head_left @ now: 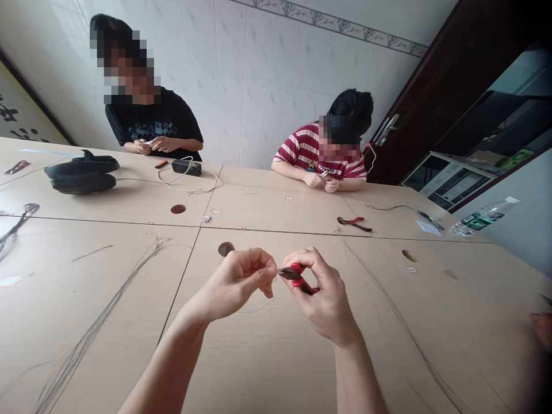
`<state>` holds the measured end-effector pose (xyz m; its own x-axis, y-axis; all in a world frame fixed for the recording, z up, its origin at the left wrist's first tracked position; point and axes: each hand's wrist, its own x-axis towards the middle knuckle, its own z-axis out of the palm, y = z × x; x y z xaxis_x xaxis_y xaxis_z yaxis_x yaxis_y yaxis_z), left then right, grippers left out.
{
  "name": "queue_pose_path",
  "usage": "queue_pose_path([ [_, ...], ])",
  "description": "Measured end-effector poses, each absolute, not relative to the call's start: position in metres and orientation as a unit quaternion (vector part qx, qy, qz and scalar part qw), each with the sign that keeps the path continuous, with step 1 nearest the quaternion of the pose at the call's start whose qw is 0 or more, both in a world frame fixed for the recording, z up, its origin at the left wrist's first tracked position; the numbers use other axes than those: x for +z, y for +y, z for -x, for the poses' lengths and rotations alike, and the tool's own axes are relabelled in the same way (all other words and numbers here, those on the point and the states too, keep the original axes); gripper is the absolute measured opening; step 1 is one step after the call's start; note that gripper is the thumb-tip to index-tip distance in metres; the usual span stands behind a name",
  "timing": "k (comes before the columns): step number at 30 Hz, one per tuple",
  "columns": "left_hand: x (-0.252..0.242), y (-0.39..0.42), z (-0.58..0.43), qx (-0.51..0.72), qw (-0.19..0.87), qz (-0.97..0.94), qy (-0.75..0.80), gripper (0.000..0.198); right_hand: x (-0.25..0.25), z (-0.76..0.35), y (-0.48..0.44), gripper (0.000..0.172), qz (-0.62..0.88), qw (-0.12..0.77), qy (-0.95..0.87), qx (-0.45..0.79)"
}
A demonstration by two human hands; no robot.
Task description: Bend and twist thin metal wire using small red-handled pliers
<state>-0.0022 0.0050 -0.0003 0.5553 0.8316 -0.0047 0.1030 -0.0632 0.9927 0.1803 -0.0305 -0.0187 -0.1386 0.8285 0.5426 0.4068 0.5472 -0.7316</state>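
In the middle of the head view, my right hand (330, 299) is closed around red-and-black pliers (290, 273). Their dark jaws point left and meet the fingertips of my left hand (245, 279). Those fingers are pinched on a thin wire (259, 309), which curves down below them over the table. Whether the jaws grip the wire is too small to tell. A bundle of long thin wires (116, 296) lies on the table left of my arms. Another wire bundle (388, 299) stretches along the right side.
Two people sit across the table (241, 368), each handling something small. A second pair of pliers (357, 224) lies near a round table hole (409, 256). A water bottle (483, 217), a black bag-like object (81, 174), a white cable (190, 187) and a black box (186, 167) are further out.
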Motion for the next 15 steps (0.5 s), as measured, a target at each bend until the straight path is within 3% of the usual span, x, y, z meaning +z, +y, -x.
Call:
queue_pose_path([
  [8, 0.0003, 0.0047, 0.0003, 0.389, 0.586, -0.619, 0.350, 0.019, -0.0205, -0.1814, -0.0292, 0.012, 0.439, 0.542, -0.672, 0.249],
  [15, -0.0027, 0.0047, 0.0009, 0.387, 0.570, -0.640, 0.340, 0.017, -0.0224, -0.1798, -0.0298, 0.013, 0.449, 0.555, -0.649, 0.265],
])
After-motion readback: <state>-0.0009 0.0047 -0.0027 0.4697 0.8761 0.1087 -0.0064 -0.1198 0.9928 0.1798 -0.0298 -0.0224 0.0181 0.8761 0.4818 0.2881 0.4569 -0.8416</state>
